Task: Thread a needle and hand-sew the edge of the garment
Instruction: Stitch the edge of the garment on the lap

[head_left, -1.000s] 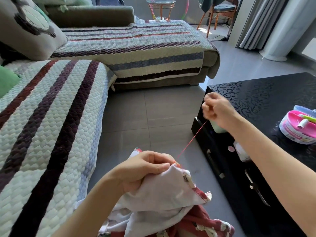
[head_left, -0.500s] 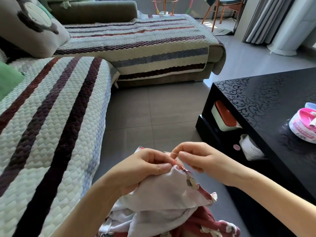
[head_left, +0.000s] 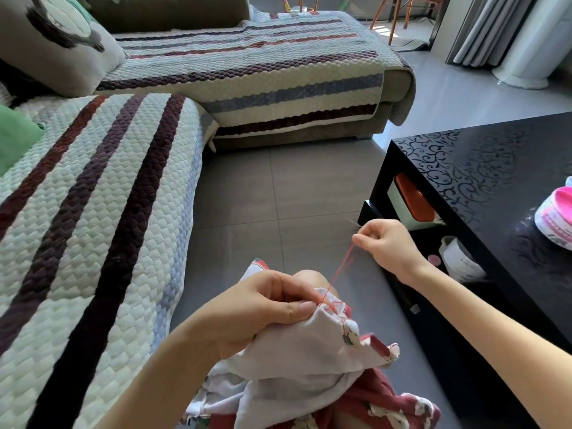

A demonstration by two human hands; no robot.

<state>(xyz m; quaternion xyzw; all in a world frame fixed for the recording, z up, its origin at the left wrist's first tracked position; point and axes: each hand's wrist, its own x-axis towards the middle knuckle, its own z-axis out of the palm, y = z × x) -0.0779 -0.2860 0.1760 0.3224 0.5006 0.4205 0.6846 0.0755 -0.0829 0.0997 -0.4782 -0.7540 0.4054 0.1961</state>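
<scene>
Low in the head view, at the bottom middle, one white and red floral cotton garment (head_left: 309, 363) lay bunched over the person's lap, its hemmed edge turned upward. One bare left hand (head_left: 263, 308) was closed on that edge, thumb pressed over the fold just beside the stitching. One bare right hand (head_left: 387, 246) was raised up and to the right, well apart from the cloth, its fingertips pinched shut on one thin steel needle (head_left: 353, 223), of which only a faint sliver showed past the fingers, pointing up and left. One red sewing thread (head_left: 340, 267) ran taut in a straight line, its long axis slanting from the hem up to the right hand, doubled near the top. Open grey tiled floor (head_left: 263, 196) lay between the two hands and beyond them, giving free room ahead. One striped quilted sofa cover (head_left: 93, 227) bounded the left side. One glossy black coffee table (head_left: 495, 168) bounded the right, its near corner close behind the right hand. One round pink and white sewing box (head_left: 557, 215) sat at the table's right edge, partly cut off by the frame.
</scene>
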